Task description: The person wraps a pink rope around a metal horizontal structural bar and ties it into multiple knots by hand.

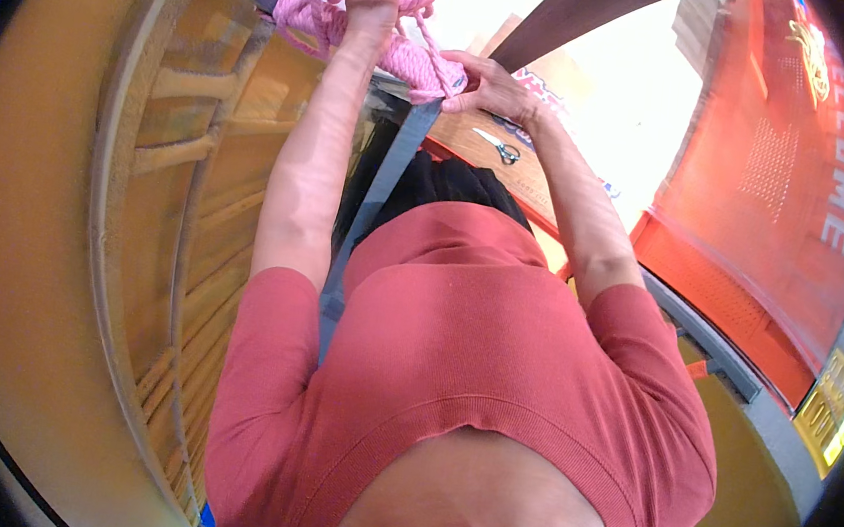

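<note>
Near brown wood [526,178], the half-curled right hand [498,90] grips pink rope [415,68].

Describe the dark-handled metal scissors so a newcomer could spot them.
Beyond the person's red knitted top is a brown wooden tabletop. On it, below the bare right hand in the picture, lie the scissors, pale-bladed and dark-handled, unlike the bundled pink rope held nearby.

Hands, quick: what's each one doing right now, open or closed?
Left hand: amid loops of pink rope; its grip is hidden, so open or closed cannot be told.
Right hand: closed on the rope's wrapped end.
</note>
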Motion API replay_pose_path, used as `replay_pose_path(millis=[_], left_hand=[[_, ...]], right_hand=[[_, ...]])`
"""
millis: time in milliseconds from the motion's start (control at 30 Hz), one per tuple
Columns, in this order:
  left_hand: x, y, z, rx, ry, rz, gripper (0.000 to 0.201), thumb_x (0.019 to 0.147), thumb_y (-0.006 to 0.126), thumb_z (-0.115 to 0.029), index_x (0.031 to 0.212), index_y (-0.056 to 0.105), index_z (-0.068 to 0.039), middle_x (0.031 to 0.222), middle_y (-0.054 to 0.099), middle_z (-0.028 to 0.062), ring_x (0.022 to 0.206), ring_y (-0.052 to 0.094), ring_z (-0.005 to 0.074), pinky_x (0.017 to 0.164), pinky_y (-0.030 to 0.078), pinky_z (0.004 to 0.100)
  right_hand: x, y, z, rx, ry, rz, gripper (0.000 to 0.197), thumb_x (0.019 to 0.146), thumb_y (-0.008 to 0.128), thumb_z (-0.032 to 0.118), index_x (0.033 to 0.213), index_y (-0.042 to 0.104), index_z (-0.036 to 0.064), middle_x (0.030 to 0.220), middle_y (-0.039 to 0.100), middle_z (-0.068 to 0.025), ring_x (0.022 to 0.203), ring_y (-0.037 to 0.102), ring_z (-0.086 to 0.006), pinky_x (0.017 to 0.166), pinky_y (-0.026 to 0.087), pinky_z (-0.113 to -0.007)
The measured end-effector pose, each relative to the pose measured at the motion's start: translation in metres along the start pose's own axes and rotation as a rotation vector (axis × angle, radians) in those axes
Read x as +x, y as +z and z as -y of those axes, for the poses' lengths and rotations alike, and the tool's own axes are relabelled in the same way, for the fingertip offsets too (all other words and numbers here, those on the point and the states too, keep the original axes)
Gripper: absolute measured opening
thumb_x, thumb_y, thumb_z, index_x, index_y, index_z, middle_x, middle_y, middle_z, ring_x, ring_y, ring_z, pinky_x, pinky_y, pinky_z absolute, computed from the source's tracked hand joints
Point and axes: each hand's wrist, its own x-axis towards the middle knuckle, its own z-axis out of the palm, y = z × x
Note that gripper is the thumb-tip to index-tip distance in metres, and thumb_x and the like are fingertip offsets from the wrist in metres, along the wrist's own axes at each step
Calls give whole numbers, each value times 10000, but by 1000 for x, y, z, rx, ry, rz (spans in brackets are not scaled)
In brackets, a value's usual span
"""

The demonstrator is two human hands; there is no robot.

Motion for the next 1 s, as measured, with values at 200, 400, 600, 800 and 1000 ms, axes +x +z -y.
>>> replay_pose_path(millis=[200, 400, 600, 800, 1000], left_hand=[[-3, 2, -9, 965, 370, 245, 249, 944, 527, -223, 1119, 598, -61, 1068, 618, 75, 965, 611, 175, 730, 527, 329], [-9, 6, -19, 1080, 235, 299, 199, 879, 536, -164, 1012, 644, -64, 925, 678, 137, 874, 647, 255, 719, 514, 364], [-16, 38, -58, 1834, 331, 334, 371, 943, 459, -234, 1291, 487, -109, 1313, 504, 129, 1195, 484, 275, 998, 393, 392], [-14, 27, -25, 1603, 848, 215, 330, 855, 527, -206, 1169, 555, -107, 1150, 583, 107, 1070, 544, 283, 894, 426, 419], [-33, 43, -50, 2049, 851, 471, 442, 842, 558, -254, 1254, 505, -101, 1266, 522, 104, 1180, 483, 265, 1000, 377, 429]], right_hand=[[14, -6, -22, -118, -108, 30, 822, 674, 815, 331, 1342, 443, 27, 1194, 571, -122, 1134, 492, -222, 983, 376, -345], [-2, 8, -9, -30, -148, -134, 693, 756, 764, 310, 1320, 479, 28, 1058, 617, -94, 925, 581, -168, 798, 467, -293], [1, 4, -13, 177, -41, -124, 523, 869, 653, 249, 1313, 495, 22, 785, 617, -44, 581, 545, -88, 512, 432, -224], [-3, 8, -9, 251, -93, -117, 435, 905, 574, 200, 1314, 509, 66, 734, 575, -1, 551, 476, -68, 527, 401, -219], [-5, 10, 14, 159, -49, -166, 427, 915, 553, 303, 1293, 547, 105, 741, 568, -16, 618, 509, -66, 592, 425, -220]])
